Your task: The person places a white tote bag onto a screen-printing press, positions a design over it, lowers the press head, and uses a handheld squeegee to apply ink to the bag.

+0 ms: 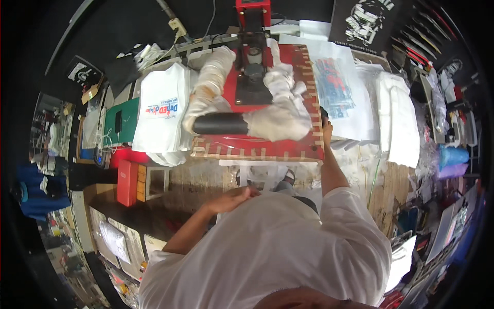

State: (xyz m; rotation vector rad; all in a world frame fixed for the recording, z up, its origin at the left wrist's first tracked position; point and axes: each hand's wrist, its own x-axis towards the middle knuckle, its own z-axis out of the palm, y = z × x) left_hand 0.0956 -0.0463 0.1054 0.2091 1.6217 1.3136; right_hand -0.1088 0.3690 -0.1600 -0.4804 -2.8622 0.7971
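One heat press (pixel 257 90) stands in the middle of the bench, its red plate ringed with strips of pale tape along the near and right edges. Its single black handle (pixel 221 123) lies across the plate, and cloth-wrapped padding is bound around the lever on both sides. Two stacks of white fabric flank it: one stack (pixel 162 110) to the left, with a coloured print facing up, and a thicker folded pile (pixel 399 118) to the right. Between the press and that right pile lies one clear bag (pixel 334 85) with a blue and red print inside. A green mat (pixel 121 121) sits further left, and one red box (pixel 127 183) stands on the near left, below the bench edge.

The person's right arm stretches forward and the right hand (pixel 327 126) rests at the right edge of the press plate; its fingers are mostly hidden there, so I cannot tell how far they are closed or whether they grip anything. The left arm is bent at the elbow, and the left hand (pixel 234 198) hangs loosely curled in front of the white shirt, holding nothing.
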